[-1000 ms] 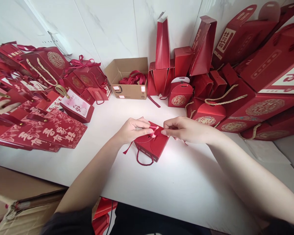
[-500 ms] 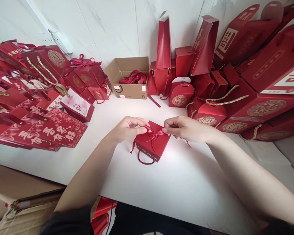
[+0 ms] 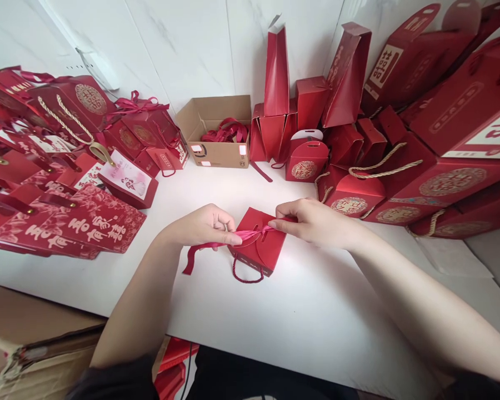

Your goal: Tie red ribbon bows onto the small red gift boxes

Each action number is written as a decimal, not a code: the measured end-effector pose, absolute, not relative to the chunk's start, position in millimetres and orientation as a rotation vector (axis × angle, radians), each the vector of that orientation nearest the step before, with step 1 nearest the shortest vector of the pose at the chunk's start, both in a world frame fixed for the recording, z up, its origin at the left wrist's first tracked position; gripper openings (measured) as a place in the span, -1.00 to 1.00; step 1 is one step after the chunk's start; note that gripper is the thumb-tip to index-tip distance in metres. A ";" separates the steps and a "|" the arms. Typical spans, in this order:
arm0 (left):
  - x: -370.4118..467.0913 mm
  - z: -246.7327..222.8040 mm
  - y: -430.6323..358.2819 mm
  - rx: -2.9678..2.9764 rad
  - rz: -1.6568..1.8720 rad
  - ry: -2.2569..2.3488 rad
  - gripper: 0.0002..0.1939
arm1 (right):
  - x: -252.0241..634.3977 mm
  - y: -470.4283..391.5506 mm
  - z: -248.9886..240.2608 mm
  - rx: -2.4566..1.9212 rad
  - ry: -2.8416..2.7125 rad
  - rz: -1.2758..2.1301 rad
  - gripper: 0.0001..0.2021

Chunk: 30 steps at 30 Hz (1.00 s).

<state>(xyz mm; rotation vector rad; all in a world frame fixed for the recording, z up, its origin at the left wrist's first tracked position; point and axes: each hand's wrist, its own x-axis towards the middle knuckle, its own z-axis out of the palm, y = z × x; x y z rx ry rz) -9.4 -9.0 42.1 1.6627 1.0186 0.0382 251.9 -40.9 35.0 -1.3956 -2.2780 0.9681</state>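
A small red gift box (image 3: 259, 251) lies on the white table in front of me, its dark red cord handle (image 3: 249, 280) drooping toward my side. A pink-red ribbon (image 3: 253, 235) runs across the top of the box, through the slots in its lid. My left hand (image 3: 210, 226) pinches the ribbon left of the box, and a loose tail hangs down past the fingers. On the other side, my right hand (image 3: 302, 220) grips the ribbon between thumb and fingers at the box's right edge. The ribbon is stretched between both hands.
Behind the box stands an open cardboard box (image 3: 220, 156) with coiled red ribbon inside. Red gift bags (image 3: 94, 222) crowd the left. Stacked red boxes (image 3: 454, 183) fill the right, with a small handled box (image 3: 306, 161) at the back. A large carton (image 3: 41, 355) sits at lower left.
My left hand has moved left and slightly down, drawing the ribbon out so its tail now hangs left of the box. My right hand has shifted slightly left, still pinching the ribbon.
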 end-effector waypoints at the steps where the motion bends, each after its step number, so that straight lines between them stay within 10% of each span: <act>1: -10.0 43.0 -9.1 1.662 0.035 1.027 -0.69 | 252.2 -40.3 34.5 -1.391 -2.293 0.964 -0.59; 30: 24.0 -8.8 -2.6 1.739 0.822 0.770 -0.93 | 249.1 -39.0 28.9 -1.476 -2.296 0.801 -0.68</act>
